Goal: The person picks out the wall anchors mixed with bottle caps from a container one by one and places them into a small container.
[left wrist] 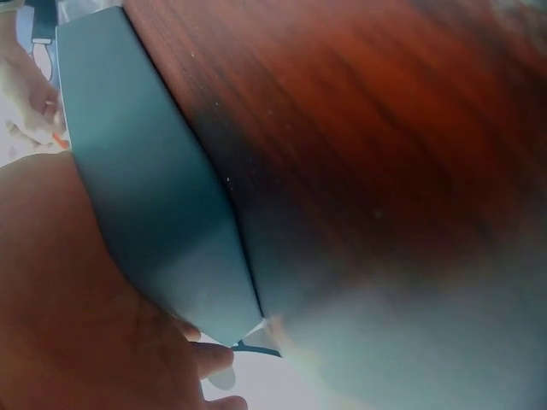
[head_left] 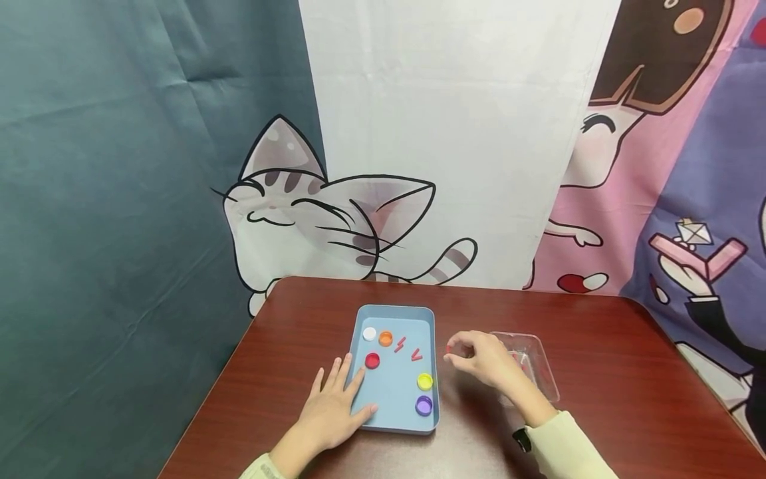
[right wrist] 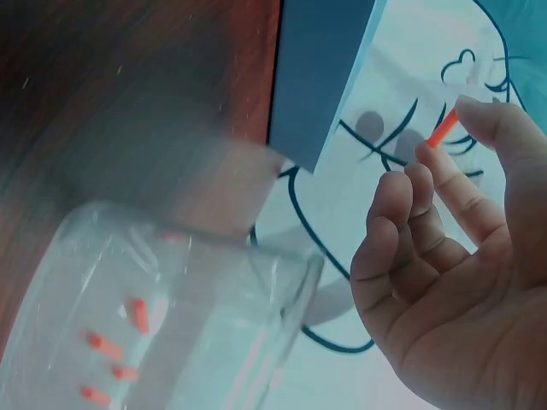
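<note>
Between thumb and index fingertip, my right hand point(head_left: 481, 359) pinches a small red stick point(right wrist: 444, 128), held in the air just right of the blue tray point(head_left: 395, 416). My left hand point(head_left: 332, 406) lies with fingers spread over the tray's left edge. Several red sticks point(head_left: 399, 345) lie in the tray's upper half. Around them are a white cap point(head_left: 369, 334), an orange cap point(head_left: 385, 339), a red cap point(head_left: 372, 360), a yellow cap point(head_left: 425, 381) and a purple cap point(head_left: 423, 406). Beneath the right forearm, a clear plastic box point(right wrist: 201, 282) holds more red sticks point(right wrist: 140, 315).
The tray and box stand on a reddish-brown wooden table point(head_left: 311, 319). Behind its far edge hangs a cloth backdrop point(head_left: 455, 133) with cartoon figures. A dark band point(head_left: 522, 439) circles the right wrist at the sleeve.
</note>
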`<state>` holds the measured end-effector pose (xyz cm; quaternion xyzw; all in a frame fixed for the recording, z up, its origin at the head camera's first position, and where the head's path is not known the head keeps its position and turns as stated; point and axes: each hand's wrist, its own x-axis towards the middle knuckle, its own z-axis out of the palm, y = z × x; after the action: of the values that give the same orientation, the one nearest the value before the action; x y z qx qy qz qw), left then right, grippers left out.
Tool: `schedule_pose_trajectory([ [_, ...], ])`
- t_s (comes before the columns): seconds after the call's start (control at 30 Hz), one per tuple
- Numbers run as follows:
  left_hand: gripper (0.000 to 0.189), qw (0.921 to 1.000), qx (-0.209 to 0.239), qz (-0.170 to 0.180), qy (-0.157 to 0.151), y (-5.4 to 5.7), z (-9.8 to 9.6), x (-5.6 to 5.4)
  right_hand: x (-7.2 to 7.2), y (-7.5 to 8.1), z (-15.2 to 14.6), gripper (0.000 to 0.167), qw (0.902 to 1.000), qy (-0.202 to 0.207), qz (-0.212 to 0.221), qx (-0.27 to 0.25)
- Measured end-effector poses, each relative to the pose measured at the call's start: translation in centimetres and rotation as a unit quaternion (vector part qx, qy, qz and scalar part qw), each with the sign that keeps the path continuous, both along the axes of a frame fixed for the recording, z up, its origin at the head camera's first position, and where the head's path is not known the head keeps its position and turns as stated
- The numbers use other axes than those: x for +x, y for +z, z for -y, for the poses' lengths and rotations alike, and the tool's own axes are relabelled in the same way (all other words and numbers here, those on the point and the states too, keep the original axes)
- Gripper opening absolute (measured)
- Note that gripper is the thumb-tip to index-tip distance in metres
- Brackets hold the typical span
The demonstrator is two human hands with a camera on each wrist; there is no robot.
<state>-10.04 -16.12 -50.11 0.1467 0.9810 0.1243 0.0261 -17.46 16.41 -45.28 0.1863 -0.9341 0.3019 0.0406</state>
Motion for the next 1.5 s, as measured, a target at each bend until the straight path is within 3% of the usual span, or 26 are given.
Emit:
schedule_pose_trajectory([
  [0.5, 0.079, 1.0000, -0.003, -0.002, 0.002, -0.3, 0.2, -0.1, 0.8, 1.1, -4.4, 0.012, 0.9993, -0.015, -0.035, 0.007],
  [0.83, 0.077, 1.0000, 0.000, -0.004, -0.003, -0.3, 0.2, 0.0, 1.3, 1.7, -7.0, 0.014, 0.9994, -0.028, -0.017, -0.010],
  [1.5, 0.076, 1.0000, -0.001, -0.007, -0.003, 0.0, 0.1, 0.0, 2.0, 0.2, -10.7, 0.014, 0.9975, -0.045, -0.054, 0.003],
])
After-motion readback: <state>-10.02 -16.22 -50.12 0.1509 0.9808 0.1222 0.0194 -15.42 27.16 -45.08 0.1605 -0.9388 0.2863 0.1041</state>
